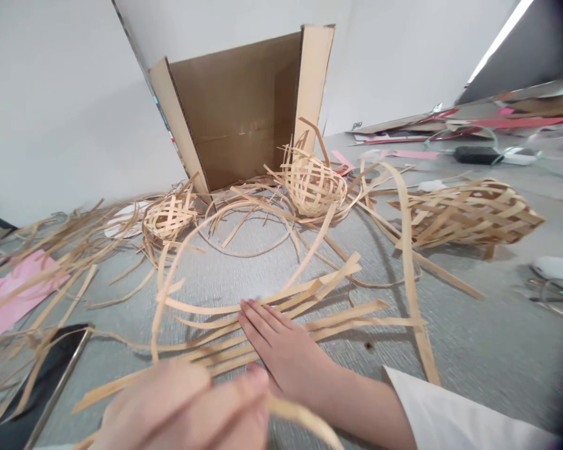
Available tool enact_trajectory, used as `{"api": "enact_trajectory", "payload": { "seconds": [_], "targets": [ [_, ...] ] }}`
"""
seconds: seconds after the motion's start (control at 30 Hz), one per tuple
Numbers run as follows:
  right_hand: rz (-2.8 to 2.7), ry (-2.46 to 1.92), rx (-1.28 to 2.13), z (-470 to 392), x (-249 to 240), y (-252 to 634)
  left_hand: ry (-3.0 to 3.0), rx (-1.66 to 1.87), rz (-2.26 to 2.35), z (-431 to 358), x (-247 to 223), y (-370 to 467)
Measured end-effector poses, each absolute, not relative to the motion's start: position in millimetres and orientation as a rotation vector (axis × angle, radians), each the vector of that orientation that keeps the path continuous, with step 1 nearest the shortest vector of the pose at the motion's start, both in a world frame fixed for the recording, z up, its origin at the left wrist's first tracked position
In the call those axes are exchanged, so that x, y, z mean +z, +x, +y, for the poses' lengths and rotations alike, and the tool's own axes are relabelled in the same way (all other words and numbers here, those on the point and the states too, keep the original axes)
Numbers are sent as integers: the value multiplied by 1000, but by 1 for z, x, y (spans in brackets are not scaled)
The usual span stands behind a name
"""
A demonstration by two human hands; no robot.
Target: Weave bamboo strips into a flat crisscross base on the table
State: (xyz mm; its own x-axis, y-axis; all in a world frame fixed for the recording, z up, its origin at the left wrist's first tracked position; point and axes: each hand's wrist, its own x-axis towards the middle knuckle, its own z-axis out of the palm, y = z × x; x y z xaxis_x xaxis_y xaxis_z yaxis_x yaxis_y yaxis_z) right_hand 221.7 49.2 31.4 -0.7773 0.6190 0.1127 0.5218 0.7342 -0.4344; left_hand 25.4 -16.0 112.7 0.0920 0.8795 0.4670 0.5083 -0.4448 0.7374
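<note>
While the right hand (286, 350), fingers outstretched, steadies the laid strips (328, 321), seemingly a lining-up step, the left hand (187, 406) grips a loose strip (303, 414), which likely needs careful placing.

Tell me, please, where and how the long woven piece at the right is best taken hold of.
Probably best around the wide middle of the long woven piece, coming from above and lightly across its width: it lies lengthwise, left to right, and narrows to a point at the right end. I would avoid its left end, where a loose strip lies close and could snag.
</note>
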Motion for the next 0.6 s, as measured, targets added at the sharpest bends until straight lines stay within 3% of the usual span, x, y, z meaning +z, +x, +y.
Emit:
{"api": "enact_trajectory", "payload": {
  "seconds": [0.17,0.33,0.6],
  "targets": [
    [-2685,-948,568,48,37,220,2440,1350,1520,11,156,45],
    [-2743,-932,493,49,33,220,1943,1410,1663,27,173,24],
    [-2732,-856,306,51,23,221,1493,1384,1322,18,191,15]
  ]
}}
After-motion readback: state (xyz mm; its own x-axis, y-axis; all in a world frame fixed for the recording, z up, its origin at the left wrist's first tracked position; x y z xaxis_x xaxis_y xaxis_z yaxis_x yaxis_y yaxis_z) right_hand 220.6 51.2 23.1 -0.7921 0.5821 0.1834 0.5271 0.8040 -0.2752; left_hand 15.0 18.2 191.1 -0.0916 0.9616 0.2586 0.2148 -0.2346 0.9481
